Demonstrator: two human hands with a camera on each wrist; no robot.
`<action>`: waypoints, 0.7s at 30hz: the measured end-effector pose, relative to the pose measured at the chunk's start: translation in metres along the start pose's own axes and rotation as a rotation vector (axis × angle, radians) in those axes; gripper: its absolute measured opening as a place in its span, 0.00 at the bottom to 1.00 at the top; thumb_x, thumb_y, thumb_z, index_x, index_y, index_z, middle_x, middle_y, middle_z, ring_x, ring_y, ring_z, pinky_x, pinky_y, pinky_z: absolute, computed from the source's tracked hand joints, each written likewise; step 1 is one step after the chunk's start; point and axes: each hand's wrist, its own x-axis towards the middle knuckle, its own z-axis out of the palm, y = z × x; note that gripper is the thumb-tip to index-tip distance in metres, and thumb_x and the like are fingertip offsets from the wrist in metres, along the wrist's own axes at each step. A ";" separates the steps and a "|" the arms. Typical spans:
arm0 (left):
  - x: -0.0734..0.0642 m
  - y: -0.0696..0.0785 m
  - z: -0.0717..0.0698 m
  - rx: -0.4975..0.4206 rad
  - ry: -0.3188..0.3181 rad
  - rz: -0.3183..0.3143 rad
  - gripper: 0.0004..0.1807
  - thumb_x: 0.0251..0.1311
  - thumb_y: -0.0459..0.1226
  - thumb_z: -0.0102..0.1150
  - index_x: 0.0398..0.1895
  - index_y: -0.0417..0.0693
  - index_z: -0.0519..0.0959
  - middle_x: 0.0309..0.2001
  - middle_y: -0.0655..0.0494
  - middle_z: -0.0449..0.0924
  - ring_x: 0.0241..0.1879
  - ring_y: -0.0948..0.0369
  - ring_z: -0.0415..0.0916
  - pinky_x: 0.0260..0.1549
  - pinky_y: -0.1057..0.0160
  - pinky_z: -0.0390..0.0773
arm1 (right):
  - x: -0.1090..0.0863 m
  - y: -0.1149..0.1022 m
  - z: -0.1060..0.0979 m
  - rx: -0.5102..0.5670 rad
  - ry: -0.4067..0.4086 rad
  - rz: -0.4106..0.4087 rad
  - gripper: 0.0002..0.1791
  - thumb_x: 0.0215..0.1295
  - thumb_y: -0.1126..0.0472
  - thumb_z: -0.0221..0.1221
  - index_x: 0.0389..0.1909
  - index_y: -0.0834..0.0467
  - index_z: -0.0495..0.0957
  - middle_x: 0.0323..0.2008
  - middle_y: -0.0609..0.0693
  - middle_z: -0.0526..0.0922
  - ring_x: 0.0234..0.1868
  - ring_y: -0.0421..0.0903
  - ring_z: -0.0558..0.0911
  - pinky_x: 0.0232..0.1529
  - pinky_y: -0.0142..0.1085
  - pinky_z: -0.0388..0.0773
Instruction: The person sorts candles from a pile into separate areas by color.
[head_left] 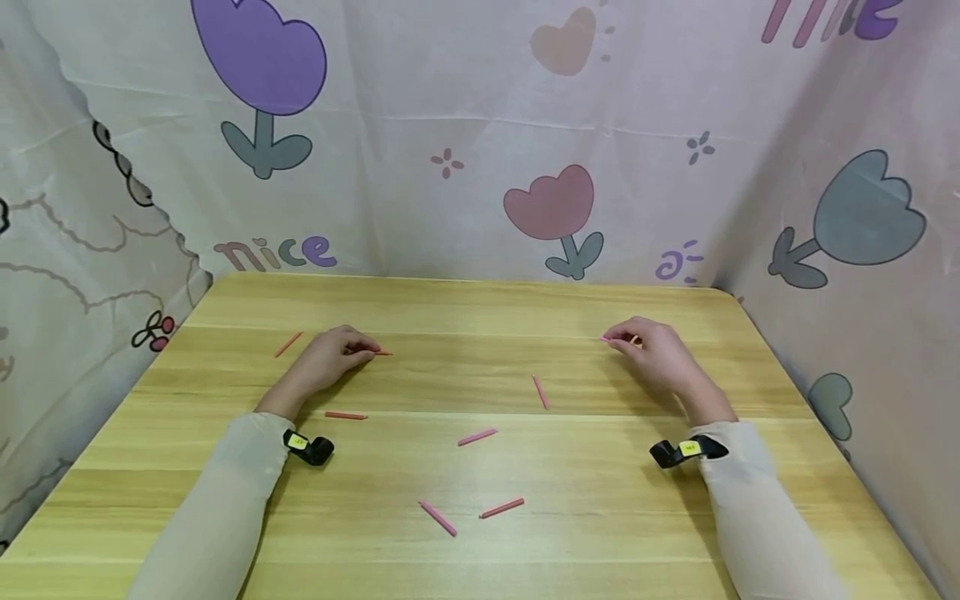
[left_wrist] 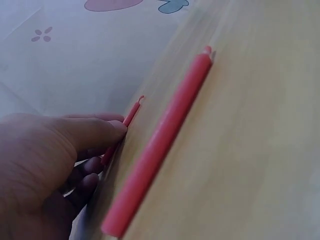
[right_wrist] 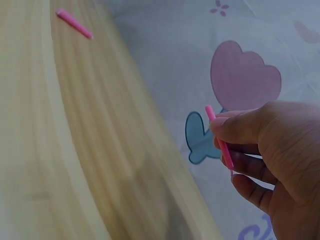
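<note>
My left hand [head_left: 333, 358] pinches a thin red candle [left_wrist: 132, 115] between thumb and fingertips, low over the far left part of the table. The candle's wick end pokes out past the fingers. Another red candle [left_wrist: 157, 145] lies just in front of that wrist, and an orange-red candle [head_left: 288, 344] is on the hand's left side. Over the far right, my right hand [head_left: 656, 354] holds a pink candle [right_wrist: 226, 152] between thumb and fingers, raised above the tabletop, its wick toward the lower fingers. Nearest to it on the wood is a pink candle [head_left: 540, 392].
Two more pink candles [head_left: 477, 437] [head_left: 438, 518] and a red candle [head_left: 502, 508] lie scattered on the wooden table [head_left: 600, 533], in the middle and front. Printed cloth [head_left: 405, 208] hangs along the table's back and side edges. Each wrist wears a small black camera.
</note>
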 end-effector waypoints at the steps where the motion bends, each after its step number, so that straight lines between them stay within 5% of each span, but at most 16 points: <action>1: 0.000 0.000 0.000 0.004 0.000 0.000 0.08 0.66 0.35 0.60 0.45 0.44 0.85 0.42 0.49 0.80 0.43 0.51 0.77 0.44 0.49 0.75 | 0.002 -0.001 0.001 0.004 0.002 -0.008 0.07 0.69 0.62 0.60 0.43 0.56 0.85 0.42 0.52 0.84 0.40 0.49 0.79 0.44 0.46 0.75; 21: -0.002 0.015 -0.014 0.035 -0.035 0.000 0.12 0.67 0.38 0.60 0.50 0.44 0.84 0.49 0.45 0.80 0.50 0.47 0.76 0.50 0.46 0.74 | 0.011 -0.002 0.028 0.039 -0.075 -0.007 0.07 0.68 0.64 0.60 0.42 0.56 0.85 0.43 0.52 0.84 0.44 0.49 0.80 0.49 0.47 0.74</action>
